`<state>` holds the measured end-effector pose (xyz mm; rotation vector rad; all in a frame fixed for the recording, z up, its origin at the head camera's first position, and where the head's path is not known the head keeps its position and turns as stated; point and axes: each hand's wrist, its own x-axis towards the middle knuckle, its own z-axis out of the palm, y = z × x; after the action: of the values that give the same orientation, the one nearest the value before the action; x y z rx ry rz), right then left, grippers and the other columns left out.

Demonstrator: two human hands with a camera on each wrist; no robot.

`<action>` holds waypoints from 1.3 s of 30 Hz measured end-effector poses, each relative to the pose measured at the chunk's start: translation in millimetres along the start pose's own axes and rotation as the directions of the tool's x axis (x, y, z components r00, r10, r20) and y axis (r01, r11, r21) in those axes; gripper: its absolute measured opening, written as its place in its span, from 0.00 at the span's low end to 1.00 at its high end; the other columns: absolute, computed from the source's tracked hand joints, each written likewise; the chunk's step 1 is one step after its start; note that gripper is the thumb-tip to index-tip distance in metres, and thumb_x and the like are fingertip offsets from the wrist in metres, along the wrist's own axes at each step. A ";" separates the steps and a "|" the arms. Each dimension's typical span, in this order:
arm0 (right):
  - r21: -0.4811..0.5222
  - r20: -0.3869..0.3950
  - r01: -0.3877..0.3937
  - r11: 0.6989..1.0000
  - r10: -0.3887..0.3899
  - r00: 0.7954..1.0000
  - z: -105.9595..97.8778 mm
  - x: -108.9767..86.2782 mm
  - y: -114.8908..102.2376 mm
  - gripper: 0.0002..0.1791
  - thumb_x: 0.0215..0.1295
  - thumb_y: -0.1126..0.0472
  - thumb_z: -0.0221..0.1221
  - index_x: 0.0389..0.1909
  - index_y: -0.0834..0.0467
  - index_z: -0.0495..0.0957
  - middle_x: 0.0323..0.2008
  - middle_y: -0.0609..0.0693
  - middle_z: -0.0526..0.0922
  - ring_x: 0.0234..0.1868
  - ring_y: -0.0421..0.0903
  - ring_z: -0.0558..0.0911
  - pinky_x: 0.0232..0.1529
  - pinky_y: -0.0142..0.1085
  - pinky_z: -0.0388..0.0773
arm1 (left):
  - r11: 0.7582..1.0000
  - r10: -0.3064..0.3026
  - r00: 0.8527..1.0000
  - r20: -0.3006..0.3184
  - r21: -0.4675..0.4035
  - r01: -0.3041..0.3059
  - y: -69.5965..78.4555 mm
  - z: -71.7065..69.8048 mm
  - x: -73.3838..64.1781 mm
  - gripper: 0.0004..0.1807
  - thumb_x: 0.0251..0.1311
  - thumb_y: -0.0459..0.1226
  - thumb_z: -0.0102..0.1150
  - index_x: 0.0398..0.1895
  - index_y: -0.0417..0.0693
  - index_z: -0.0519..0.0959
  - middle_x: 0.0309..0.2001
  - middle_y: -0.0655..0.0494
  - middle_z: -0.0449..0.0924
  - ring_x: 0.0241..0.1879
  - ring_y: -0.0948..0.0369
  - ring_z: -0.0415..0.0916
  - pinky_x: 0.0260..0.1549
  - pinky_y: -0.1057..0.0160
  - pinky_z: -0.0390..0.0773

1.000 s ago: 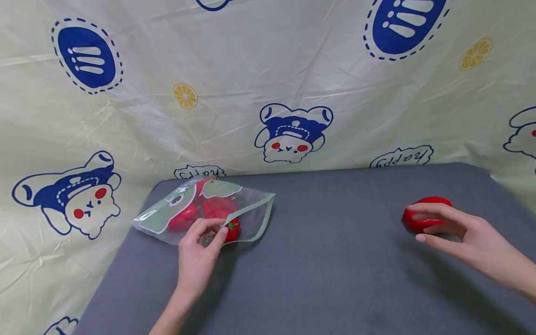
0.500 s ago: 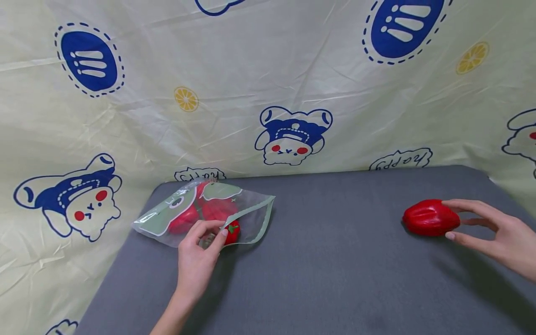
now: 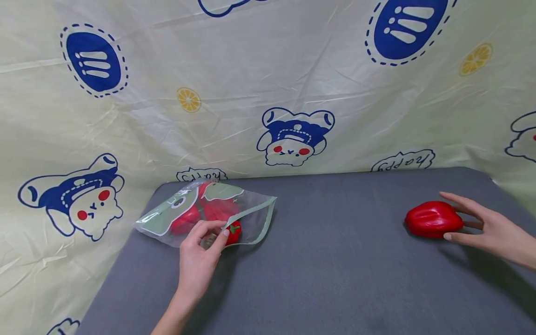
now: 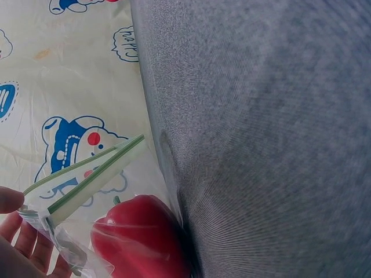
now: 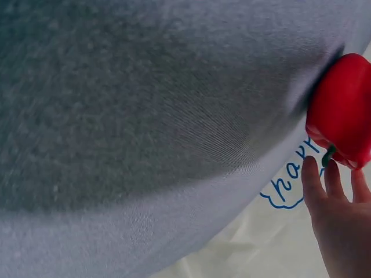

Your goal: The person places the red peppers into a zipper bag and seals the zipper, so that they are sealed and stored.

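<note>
On the left of the head view, a clear zip bag point(image 3: 161, 217) with green printing lies on its side, its mouth facing right. My left hand point(image 3: 196, 263) pinches the rim of that mouth between thumb and fingers. Several red bell peppers show inside the bag, one red pepper point(image 4: 139, 237) clearly in the left wrist view; a small red piece with a green stem point(image 3: 233, 231) sits near the opening. Far right, another red bell pepper point(image 3: 433, 219) lies on the table. My right hand point(image 3: 485, 228) is at its stem end, fingers apart, thumb tip right at its lower side.
A grey cloth-covered table point(image 3: 322, 279) spreads between the two hands. Behind it and to the left hangs a pale printed curtain point(image 3: 230, 56), meeting the table's back edge.
The right hand has drawn back rightward from over the loose pepper to its stem end, leaving most of the pepper uncovered, and its fingers have spread. The left hand keeps its pinch on the bag.
</note>
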<state>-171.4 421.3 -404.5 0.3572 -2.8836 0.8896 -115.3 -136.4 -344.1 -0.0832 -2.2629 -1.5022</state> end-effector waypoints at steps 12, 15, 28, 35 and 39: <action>0.049 0.039 0.027 0.998 -0.029 0.999 7.3 3.4 6.3 0.50 0.49 0.66 0.74 0.72 0.62 0.58 0.61 0.67 0.65 0.46 0.18 0.62 0.32 0.25 0.77 | 1.000 -0.005 1.000 -0.001 -0.006 0.005 -1.8 0.2 0.6 0.09 0.57 0.27 0.67 0.41 0.41 0.84 0.33 0.52 0.78 0.34 0.55 0.76 0.41 0.60 0.76; 0.045 0.065 0.000 0.999 -0.003 0.998 7.6 5.0 4.7 0.50 0.48 0.66 0.74 0.71 0.65 0.57 0.60 0.72 0.64 0.49 0.33 0.69 0.31 0.27 0.78 | 1.000 -0.006 1.000 -0.002 -0.001 0.006 -2.5 0.3 0.7 0.09 0.57 0.27 0.66 0.41 0.42 0.84 0.33 0.53 0.78 0.35 0.55 0.76 0.40 0.60 0.76; 0.089 0.097 -0.054 0.995 0.045 0.994 14.9 5.6 -15.9 0.48 0.51 0.57 0.74 0.70 0.62 0.59 0.60 0.67 0.67 0.45 0.29 0.72 0.32 0.31 0.80 | 1.000 -0.016 1.000 0.004 0.004 0.016 -4.4 1.0 1.9 0.09 0.58 0.28 0.66 0.41 0.43 0.84 0.34 0.54 0.78 0.35 0.57 0.76 0.41 0.61 0.76; 0.124 0.107 0.002 0.992 -0.015 0.994 22.7 8.6 -40.7 0.47 0.49 0.60 0.74 0.70 0.59 0.61 0.60 0.62 0.68 0.50 0.49 0.74 0.34 0.32 0.81 | 1.000 -0.020 1.000 0.000 0.005 0.020 -2.4 1.0 1.5 0.08 0.57 0.27 0.67 0.40 0.43 0.85 0.33 0.53 0.78 0.34 0.55 0.75 0.38 0.61 0.76; 0.164 0.122 0.034 0.986 -0.055 0.991 27.0 10.3 -57.8 0.46 0.51 0.59 0.74 0.70 0.56 0.62 0.59 0.59 0.69 0.49 0.45 0.76 0.36 0.33 0.81 | 1.000 -0.017 1.000 -0.003 0.001 0.017 -2.4 0.9 1.7 0.09 0.57 0.27 0.67 0.40 0.43 0.85 0.33 0.53 0.78 0.34 0.55 0.76 0.38 0.61 0.76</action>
<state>-167.6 357.7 -393.7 0.5087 -2.9105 1.1355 -117.8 -136.9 -345.9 -0.0622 -2.2678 -1.5083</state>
